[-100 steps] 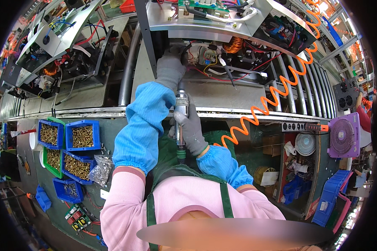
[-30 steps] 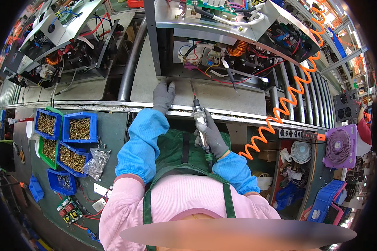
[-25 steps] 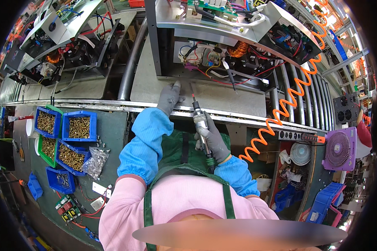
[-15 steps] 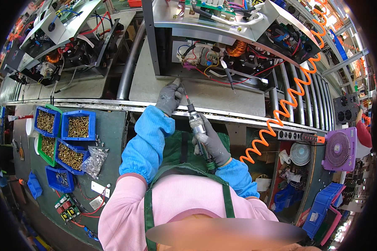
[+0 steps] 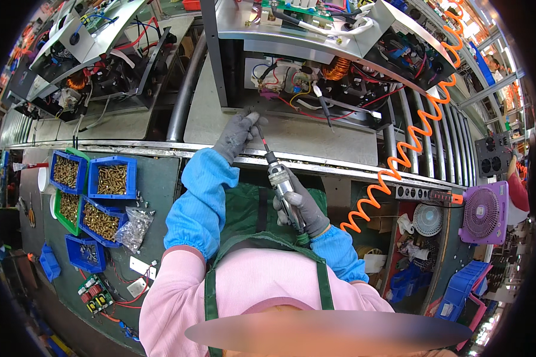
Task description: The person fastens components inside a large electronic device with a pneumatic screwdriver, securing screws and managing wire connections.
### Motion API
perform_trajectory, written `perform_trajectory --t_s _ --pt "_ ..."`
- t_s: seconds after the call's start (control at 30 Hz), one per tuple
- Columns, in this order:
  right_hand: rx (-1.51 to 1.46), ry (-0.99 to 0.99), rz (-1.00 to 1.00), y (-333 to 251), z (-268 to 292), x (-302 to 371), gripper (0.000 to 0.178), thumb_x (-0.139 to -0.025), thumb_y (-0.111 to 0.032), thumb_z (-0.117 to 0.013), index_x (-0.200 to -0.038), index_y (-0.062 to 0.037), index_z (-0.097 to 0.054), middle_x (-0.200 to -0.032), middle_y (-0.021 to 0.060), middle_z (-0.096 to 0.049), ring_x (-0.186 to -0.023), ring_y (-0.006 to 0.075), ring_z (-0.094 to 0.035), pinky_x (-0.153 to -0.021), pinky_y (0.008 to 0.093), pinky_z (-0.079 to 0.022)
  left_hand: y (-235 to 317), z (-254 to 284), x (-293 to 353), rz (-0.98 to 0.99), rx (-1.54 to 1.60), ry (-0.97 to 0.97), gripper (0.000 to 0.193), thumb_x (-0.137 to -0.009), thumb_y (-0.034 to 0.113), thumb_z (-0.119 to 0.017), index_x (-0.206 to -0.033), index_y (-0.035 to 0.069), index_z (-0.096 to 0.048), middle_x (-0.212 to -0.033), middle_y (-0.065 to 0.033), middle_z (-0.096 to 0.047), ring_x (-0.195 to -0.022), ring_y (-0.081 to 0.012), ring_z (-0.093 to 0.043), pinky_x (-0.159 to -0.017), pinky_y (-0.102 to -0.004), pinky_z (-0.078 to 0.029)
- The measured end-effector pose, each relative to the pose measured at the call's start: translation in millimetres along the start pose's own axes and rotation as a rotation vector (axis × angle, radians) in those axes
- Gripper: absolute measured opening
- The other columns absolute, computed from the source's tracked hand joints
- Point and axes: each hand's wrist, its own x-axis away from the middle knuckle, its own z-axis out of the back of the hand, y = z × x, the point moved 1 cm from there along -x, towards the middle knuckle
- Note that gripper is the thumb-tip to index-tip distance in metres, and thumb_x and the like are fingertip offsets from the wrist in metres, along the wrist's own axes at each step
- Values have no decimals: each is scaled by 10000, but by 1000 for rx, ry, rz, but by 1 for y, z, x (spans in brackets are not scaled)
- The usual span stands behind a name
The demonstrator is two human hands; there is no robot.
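Right hand (image 5: 304, 208): grey glove, fingers curled snugly round the barrel of a power driver (image 5: 280, 181), looks like a solid grip
Driver: sits in those right fingers, silver and dark body, tilted so the nose aims at the left fingertips
Bit (image 5: 261, 138): thin, with a red band, its far end just beside the left fingers, can't tell if it touches them
Left hand (image 5: 233, 138): grey glove too, thumb and fingers bent with the tips close together, honestly can't tell if something tiny is pinched there
Board (image 5: 327, 135): flat and pale, below the left fingers and running off to their right
Chassis (image 5: 298, 35): metal, just beyond the left fingertips, copper coil (image 5: 336, 68) inside, off to their right
Hose (image 5: 423, 128): orange spiral, right of the right fingers
Screw bin (image 5: 112, 159): blue, well left of the left fingers
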Motion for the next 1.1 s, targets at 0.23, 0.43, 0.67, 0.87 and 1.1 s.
perform_trajectory --t_s 0.23,0.43,0.67,0.87,1.1 --pt "-32 20 73 -5 -2 1 1005 -702 -421 -708 -1497 -197 -136 -798 111 -559 -495 156 -570 -483 301 -532 9 -19 2 -130 57 163 208 -949 211 -529 -1089 68 -589 -869 -25 -634 -550 -32 -456 -502 -168 -409" --pt "-69 10 136 -21 -1 9 1087 -655 -465 -764 -1496 -194 -131 -804 112 -562 -489 172 -575 -499 328 -554 64 -33 -19 -642 -1026 793 428 -819 354 -651 -1138 82 -567 -1022 -197 -622 -913 -370 -622 -779 -439 -511" --pt "-31 17 125 -37 -9 28 1130 -603 -419 -746 -1502 -178 -107 -809 119 -537 -504 166 -546 -468 301 -514 75 -31 -37 -526 -1214 726 419 -814 408 -641 -1080 88 -586 -948 -183 -635 -879 -363 -622 -726 -480 -502" --pt "-82 32 181 -45 2 48 1249 -528 -474 -817 -1502 -170 -97 -807 120 -546 -494 180 -572 -475 302 -529 33 -38 -15 -622 -868 782 338 -874 330 -616 -1064 52 -596 -933 -165 -652 -880 -286 -641 -724 -408 -515" --pt "-211 85 364 -56 26 60 1178 -582 -364 -845 -1493 -196 -116 -802 152 -564 -489 216 -604 -485 333 -570 45 -124 19 -232 164 -285 286 -978 179 -474 -1222 42 -536 -1026 -92 -646 -908 -159 -633 -759 -277 -537"
